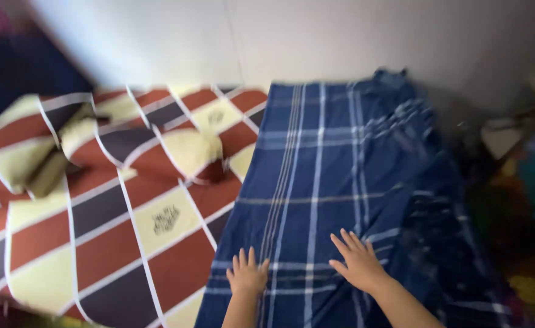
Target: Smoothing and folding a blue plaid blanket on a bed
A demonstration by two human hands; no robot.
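A dark blue plaid cloth (334,176) with white and pale stripes lies spread along the right side of a bed. My left hand (247,274) rests flat on its near part, fingers apart. My right hand (357,261) lies flat on the cloth a little farther right, fingers spread and pointing up and left. Neither hand holds anything. The cloth's right edge is bunched in folds and hangs off the bed's side.
A bedsheet (115,231) with red, dark grey and cream diamonds and white lines covers the left of the bed; it is rumpled at the far left (43,152). A pale wall (316,42) stands behind. Blurred clutter (522,170) lies on the floor to the right.
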